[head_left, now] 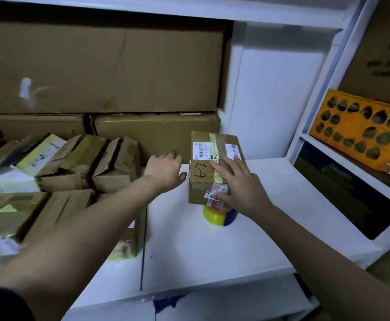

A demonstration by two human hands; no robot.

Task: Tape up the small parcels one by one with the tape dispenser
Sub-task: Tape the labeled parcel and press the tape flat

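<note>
Cardboard fills most of what we see from the head camera. We take as our landmark the small brown cardboard parcel marked "Z-9" [214, 166], which lies on the white tabletop [212, 251] with pale yellowish tape along its top and white labels on it. Our right hand [238, 184] lies flat on the parcel's top and near right edge, fingers straight and spread, pressing on the tape; the thumb reaches down over the near face by a small sticker. Our left hand [166, 170] hovers just left of the parcel, fingers loosely extended and holding nothing; whether it touches the parcel we cannot tell. Just in front of the parcel, partly hidden under its near edge, sits the yellow and blue tape dispenser with its roll [219, 215]. Further left of the parcel lies a heap of small taped cardboard parcels [73, 163]. Behind it stand large brown cartons [101, 70]. Well to its right, an orange perforated tray [360, 128] leans on a white shelf [328, 149].
</note>
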